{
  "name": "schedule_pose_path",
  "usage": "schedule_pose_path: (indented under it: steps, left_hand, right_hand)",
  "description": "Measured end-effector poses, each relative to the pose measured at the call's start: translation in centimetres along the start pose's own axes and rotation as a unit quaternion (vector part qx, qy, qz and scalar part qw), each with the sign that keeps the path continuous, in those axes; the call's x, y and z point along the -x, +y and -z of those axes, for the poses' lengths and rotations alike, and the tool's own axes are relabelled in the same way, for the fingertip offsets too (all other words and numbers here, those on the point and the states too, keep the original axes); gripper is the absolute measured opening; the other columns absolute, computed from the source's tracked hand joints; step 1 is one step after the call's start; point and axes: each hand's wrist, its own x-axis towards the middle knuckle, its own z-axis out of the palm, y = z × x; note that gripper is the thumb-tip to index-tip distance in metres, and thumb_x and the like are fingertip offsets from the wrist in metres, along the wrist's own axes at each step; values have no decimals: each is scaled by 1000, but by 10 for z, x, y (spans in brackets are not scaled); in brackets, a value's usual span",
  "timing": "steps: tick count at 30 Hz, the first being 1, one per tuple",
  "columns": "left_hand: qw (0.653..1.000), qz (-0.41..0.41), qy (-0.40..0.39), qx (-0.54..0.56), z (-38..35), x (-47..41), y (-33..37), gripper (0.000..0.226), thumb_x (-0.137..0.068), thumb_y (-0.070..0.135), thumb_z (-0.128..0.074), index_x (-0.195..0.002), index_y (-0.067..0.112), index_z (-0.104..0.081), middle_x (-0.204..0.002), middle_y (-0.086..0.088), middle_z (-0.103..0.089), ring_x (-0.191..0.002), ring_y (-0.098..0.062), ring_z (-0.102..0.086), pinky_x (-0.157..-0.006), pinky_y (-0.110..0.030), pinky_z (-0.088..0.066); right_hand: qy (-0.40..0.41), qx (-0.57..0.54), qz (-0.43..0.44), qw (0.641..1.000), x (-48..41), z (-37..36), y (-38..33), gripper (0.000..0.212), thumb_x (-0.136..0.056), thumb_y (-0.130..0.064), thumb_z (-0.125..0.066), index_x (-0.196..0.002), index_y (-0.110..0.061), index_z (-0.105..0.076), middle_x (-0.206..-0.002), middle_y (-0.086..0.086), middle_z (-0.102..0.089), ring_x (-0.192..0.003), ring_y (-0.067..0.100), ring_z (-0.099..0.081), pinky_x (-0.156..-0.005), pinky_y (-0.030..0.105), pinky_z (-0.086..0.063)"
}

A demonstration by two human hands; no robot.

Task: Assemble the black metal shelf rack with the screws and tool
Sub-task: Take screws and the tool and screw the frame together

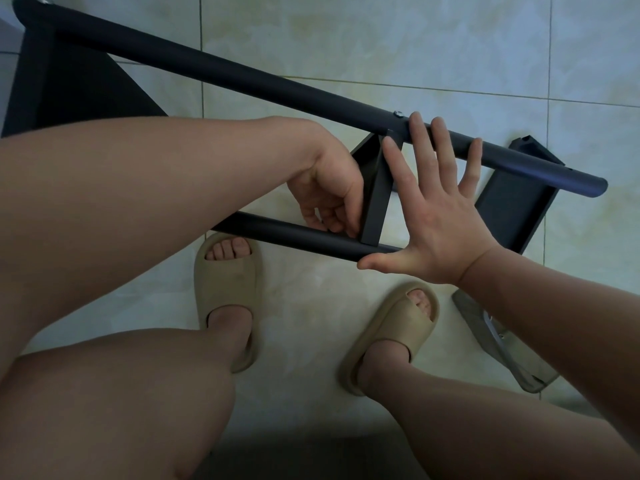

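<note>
**Stiff steel that wants to swing**

The black metal shelf rack (69,91) slants, half-built, over the tiled floor (381,39) in front of our knees. Our right hand (433,220) is spread flat, fingertips on the long upper tube (263,81) and thumb at the end of the lower tube (294,235). Our left hand (329,199) curls its fingers at the foot of the cross bracket (377,202); we cannot tell whether it pinches anything. We judge the frame rigid, fairly heavy and smooth-painted, best gripped round the tubes beside the joints.
</note>
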Motion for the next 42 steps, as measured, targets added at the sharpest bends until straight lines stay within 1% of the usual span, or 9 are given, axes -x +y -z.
schedule_pose_path:
  steps: [9, 12, 16, 23, 26, 32, 34, 37, 42]
  left_hand:
    - [990, -69, 14, 120, -8, -8, -18, 19, -91, -6, -52, -96, 6, -66, -84, -6, -69, -73, -16, -64, -77, -28, -54]
    - [984, -103, 6, 148, -11, -8, -23, 26, -90, -11, -49, -88, 7, -67, -77, -5, -72, -68, -14, -70, -65, -23, -57]
    - [978, -125, -14, 164, -12, -6, -26, 39, -90, -14, -48, -77, 10, -75, -79, -5, -73, -72, -15, -72, -64, -23, -57]
    - [1000, -12, -10, 22, -4, 2, -11, 13, -81, 21, -68, -91, 20, -76, -89, 2, -72, -80, -13, -64, -85, -34, -48]
    - [1000, 14, 13, 17, -2, 1, -4, 8, -84, 15, -67, -89, 16, -73, -79, 1, -70, -72, -13, -59, -81, -32, -48]
    - [999, 34, 14, 11, -4, 3, 5, 9, -69, 13, -71, -66, 17, -79, -73, 0, -70, -64, -11, -61, -72, -26, -50]
    - [999, 32, 22, 9, -3, 1, 4, 19, -78, 8, -69, -63, 16, -79, -71, 0, -70, -65, -12, -60, -72, -26, -50]
    - [999, 27, 32, 8, -2, -1, 3, 32, -88, 4, -63, -62, 16, -78, -70, -1, -70, -64, -12, -60, -72, -26, -50]
    - [999, 10, 45, 27, -3, -2, 1, 26, -89, 0, -61, -70, 11, -75, -71, -4, -69, -64, -13, -61, -71, -26, -51]
  right_hand:
    - [0, -1, -1, 1000, 0, 0, 0, 134, -67, -102, -32, -163, -11, -10, -168, 23, 1, -155, 45, 5, -114, 75, 7]
    - [-1, -1, 0, 1000, 0, 0, 0, 134, -67, -102, -31, -163, -12, -8, -168, 23, 2, -155, 44, 6, -114, 75, 8]
    - [-2, -1, 0, 1000, 0, 0, 0, 134, -67, -103, -30, -163, -12, -7, -168, 23, 3, -155, 44, 7, -114, 75, 8]
    - [0, -3, 2, 1000, 0, -1, 1, 134, -67, -103, -30, -163, -12, -8, -168, 23, 3, -155, 44, 7, -114, 75, 7]
    - [2, -4, 2, 1000, 0, -1, 1, 134, -67, -103, -30, -163, -12, -8, -168, 23, 3, -155, 44, 7, -114, 74, 8]
    - [1, -3, 2, 1000, 0, -1, 1, 134, -67, -103, -31, -163, -12, -8, -168, 23, 3, -155, 45, 7, -114, 75, 8]
    - [0, -2, 2, 1000, 0, -1, 1, 134, -67, -103, -31, -163, -12, -8, -168, 23, 3, -155, 45, 7, -114, 75, 7]
    - [1, -1, 1, 1000, 1, -1, 1, 134, -67, -102, -32, -163, -12, -8, -168, 23, 2, -155, 45, 6, -114, 75, 7]
    - [-1, -1, 0, 1000, 0, -1, 0, 134, -67, -102, -32, -163, -12, -9, -168, 23, 2, -155, 45, 6, -114, 76, 7]
